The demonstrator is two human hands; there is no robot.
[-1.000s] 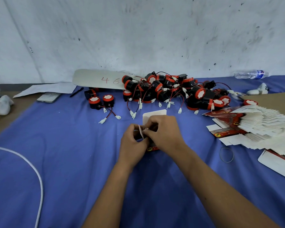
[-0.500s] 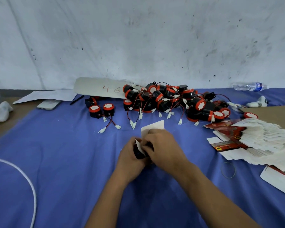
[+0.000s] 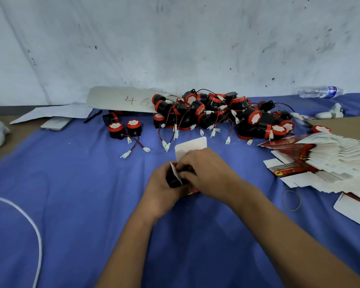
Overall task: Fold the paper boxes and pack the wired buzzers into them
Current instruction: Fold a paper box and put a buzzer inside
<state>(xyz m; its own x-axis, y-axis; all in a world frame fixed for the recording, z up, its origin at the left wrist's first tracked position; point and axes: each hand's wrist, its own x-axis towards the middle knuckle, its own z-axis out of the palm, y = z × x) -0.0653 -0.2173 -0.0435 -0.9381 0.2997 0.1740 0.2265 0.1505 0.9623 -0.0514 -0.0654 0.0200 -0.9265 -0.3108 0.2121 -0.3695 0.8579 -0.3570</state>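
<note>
Head view: paper box [image 3: 190, 146], wired buzzers [image 3: 214, 113].
Left hand [image 3: 162, 183], right hand [image 3: 206, 171]: both grips pinched shut on glossy card box, white flap up.

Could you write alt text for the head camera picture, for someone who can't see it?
Two bare hands, left hand and right hand, fold a small white and red paper box over a blue cloth. Beyond lies a heap of black and red wired buzzers.
</note>
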